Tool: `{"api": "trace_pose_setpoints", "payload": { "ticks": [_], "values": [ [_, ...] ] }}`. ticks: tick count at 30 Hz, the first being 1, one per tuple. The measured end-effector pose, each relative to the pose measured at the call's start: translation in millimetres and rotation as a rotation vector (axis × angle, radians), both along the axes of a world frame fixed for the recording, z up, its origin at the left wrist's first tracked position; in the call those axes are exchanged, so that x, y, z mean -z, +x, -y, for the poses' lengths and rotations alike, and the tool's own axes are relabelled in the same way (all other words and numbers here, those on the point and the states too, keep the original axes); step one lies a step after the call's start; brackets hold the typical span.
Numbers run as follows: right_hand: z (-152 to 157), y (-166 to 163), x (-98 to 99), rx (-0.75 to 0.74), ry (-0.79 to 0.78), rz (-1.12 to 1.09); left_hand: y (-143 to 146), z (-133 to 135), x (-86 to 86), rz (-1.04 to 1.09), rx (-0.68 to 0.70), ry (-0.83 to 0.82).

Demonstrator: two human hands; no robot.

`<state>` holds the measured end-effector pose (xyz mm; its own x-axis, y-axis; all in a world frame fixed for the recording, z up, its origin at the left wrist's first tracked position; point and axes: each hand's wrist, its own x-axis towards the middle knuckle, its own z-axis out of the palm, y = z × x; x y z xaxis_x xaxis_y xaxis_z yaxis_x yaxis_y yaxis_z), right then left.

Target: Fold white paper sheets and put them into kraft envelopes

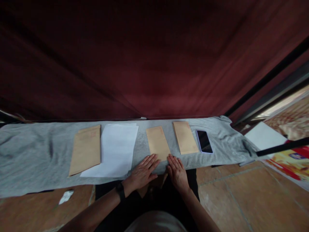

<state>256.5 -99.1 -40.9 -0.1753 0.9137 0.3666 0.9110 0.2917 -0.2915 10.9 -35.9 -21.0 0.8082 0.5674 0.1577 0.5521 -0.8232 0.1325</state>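
My left hand [143, 173] and my right hand [177, 172] lie flat, fingers stretched out, on the near edge of a grey cloth [36, 154]. Both rest just below a narrow brown envelope [157, 142], and the fingertips touch its near end. A second narrow brown envelope [185, 137] lies to its right. A stack of white paper [116, 149] and a larger brown envelope [86, 149] lie to the left. A black band sits on my left wrist. Neither hand holds anything.
A black phone [204, 141] in a pale case lies on the cloth at the right. A dark red curtain [145, 58] hangs behind. A tiled floor [241, 199] is below, with a scrap of white paper [65, 196] at the left and printed sheets [289, 158] at the right.
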Motion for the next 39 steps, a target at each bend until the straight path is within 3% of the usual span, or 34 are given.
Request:
{"api": "trace_pose_setpoints", "payload": {
  "ticks": [7,12,21,27,29,32,39],
  "values": [
    [-9,-6,-7.1,0.057,-0.012,-0.063,-4,4,4.1,0.012,-0.018,0.021],
    [-20,-17,-8.1,0.019,-0.037,-0.049,-4,3,7.6,0.002,-0.011,0.063],
    [-13,6,-4.4,0.089,-0.021,-0.031,-3,6,8.1,-0.009,-0.021,0.085],
    [-32,-7,-11.8,0.279,-0.045,-0.138,-1,8,10.5,-0.012,-0.047,0.131],
    [-40,-11,-13.4,0.33,-0.061,-0.264,-2,7,11.1,-0.01,-0.042,0.146],
    [-50,-12,-15.5,0.375,-0.117,-0.633,-2,6,12.2,0.007,-0.037,0.162],
    [-52,-25,-19.5,0.411,-0.416,-1.385,-2,5,14.1,0.022,-0.033,0.205]
  ]
}}
